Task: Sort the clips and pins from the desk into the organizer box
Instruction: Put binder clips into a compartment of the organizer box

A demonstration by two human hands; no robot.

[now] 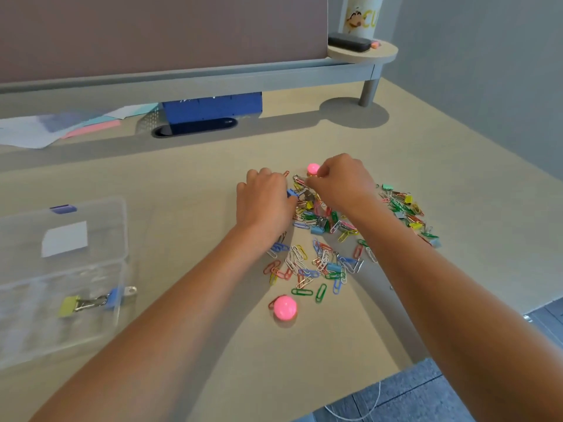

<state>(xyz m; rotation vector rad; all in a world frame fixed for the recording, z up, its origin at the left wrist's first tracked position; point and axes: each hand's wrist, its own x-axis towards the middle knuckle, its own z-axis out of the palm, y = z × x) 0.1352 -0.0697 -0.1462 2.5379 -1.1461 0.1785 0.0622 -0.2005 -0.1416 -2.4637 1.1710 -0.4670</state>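
We extend both forearms forward, converging toward each other. Our left hand (264,200) is palm-down with fingers curled under. Our right hand (342,181) is raised slightly, wrist bent, fingertips drawn together in a pinch.

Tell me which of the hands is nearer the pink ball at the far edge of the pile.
Right. The right hand is right beside the far pink ball; the left hand lies further left of it.

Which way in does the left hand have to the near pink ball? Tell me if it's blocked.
Probably not blocked. The left hand is over the clip pile; the near pink ball lies bare on the desk between both forearms, with nothing over it.
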